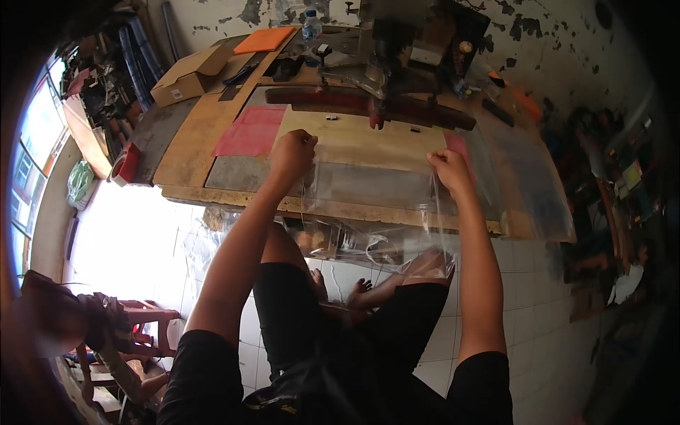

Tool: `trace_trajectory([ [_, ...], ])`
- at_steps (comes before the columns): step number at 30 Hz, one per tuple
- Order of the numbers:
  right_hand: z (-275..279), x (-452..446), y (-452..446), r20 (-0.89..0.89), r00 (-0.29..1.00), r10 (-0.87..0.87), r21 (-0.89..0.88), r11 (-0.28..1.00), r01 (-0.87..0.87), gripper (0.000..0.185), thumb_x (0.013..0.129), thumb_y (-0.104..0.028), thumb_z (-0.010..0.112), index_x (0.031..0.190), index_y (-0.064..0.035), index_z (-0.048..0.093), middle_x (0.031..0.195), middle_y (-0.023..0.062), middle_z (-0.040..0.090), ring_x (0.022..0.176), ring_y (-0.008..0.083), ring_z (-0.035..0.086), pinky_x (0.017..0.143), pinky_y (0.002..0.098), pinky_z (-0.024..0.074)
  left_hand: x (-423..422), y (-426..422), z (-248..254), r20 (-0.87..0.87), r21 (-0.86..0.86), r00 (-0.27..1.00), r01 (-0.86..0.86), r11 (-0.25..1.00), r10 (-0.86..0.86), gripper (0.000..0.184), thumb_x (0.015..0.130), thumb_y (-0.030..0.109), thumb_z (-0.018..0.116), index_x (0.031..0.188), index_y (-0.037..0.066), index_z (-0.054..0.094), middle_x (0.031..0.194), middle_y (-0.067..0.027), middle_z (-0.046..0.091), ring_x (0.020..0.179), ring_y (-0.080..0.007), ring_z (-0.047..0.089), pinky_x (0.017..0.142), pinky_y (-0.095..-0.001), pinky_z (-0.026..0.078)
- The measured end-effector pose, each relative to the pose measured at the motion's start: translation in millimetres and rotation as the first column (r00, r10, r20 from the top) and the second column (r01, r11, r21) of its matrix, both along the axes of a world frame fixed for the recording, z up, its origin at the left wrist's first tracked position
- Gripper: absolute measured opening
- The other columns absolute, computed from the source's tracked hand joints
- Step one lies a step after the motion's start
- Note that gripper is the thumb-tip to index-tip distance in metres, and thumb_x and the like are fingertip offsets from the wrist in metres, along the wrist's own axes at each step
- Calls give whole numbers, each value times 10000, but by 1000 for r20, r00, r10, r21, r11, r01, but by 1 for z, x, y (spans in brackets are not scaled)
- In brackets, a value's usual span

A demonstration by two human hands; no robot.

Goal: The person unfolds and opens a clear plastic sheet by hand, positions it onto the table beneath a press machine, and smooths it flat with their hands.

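Here's the clear, thin plastic sheet (pixel 379 185), stretched between two hands at the front of the wooden worktop (pixel 185 159), its lower part hanging past the edge towards the knees. The left hand (pixel 294 152) pinches one upper corner, and the right hand (pixel 451 170) pinches the other. Just beyond them lies a pale yellow flat panel (pixel 361 136), a pink sheet (pixel 248 132) by its left end, and over its far edge a long dark-red metal bar (pixel 340 101).
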State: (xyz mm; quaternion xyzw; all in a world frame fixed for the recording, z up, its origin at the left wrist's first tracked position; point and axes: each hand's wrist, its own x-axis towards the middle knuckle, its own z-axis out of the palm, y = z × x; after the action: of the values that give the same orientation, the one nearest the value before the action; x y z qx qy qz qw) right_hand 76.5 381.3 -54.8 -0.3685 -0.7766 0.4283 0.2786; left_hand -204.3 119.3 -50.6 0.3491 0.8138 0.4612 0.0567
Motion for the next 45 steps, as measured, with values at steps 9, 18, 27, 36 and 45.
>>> trace_trajectory([
  [9, -1, -36, 18, 238, 968, -83, 326, 945, 1, 132, 853, -146, 810, 935, -57, 757, 901, 137, 732, 866, 276, 724, 770, 391, 560, -22, 45, -10, -300, -138, 952, -115, 984, 69, 173, 910, 203, 704, 944, 34, 711, 868, -258, 731, 857, -452, 726, 783, -540, 573],
  [18, -2, -33, 13, 179, 984, 11, 488, 867, -99, 92, 824, -34, 786, 889, -32, 720, 946, 145, 682, 872, 302, 696, 773, 410, 552, -30, 50, -19, -452, -298, 886, -43, 954, -102, 117, 916, 145, 657, 962, 46, 699, 850, -228, 717, 842, -421, 719, 762, -528, 567],
  [27, 2, -18, 19, 250, 959, 136, 557, 790, -257, 148, 917, -102, 722, 1044, -56, 782, 973, 163, 686, 910, 371, 691, 804, 448, 554, -20, 27, -1, -371, -365, 904, 66, 929, -210, 205, 945, 168, 633, 1089, 54, 723, 906, -242, 734, 850, -426, 718, 826, -514, 567],
  [36, 11, -5, 3, 313, 949, 49, 564, 794, -227, 205, 985, -116, 648, 1124, -110, 798, 991, 191, 676, 933, 400, 682, 823, 470, 553, -23, 23, -7, -271, -245, 938, 152, 958, -218, 234, 958, 171, 615, 1050, 31, 779, 913, -273, 728, 899, -443, 715, 842, -510, 557],
  [45, 4, -8, 15, 207, 974, 93, 555, 808, -195, 208, 999, -83, 630, 1135, -36, 780, 991, 193, 665, 943, 380, 672, 846, 441, 534, -25, 35, -15, -314, -220, 935, 94, 971, -162, 265, 946, 180, 645, 1134, 62, 789, 946, -245, 729, 890, -422, 709, 831, -484, 556],
])
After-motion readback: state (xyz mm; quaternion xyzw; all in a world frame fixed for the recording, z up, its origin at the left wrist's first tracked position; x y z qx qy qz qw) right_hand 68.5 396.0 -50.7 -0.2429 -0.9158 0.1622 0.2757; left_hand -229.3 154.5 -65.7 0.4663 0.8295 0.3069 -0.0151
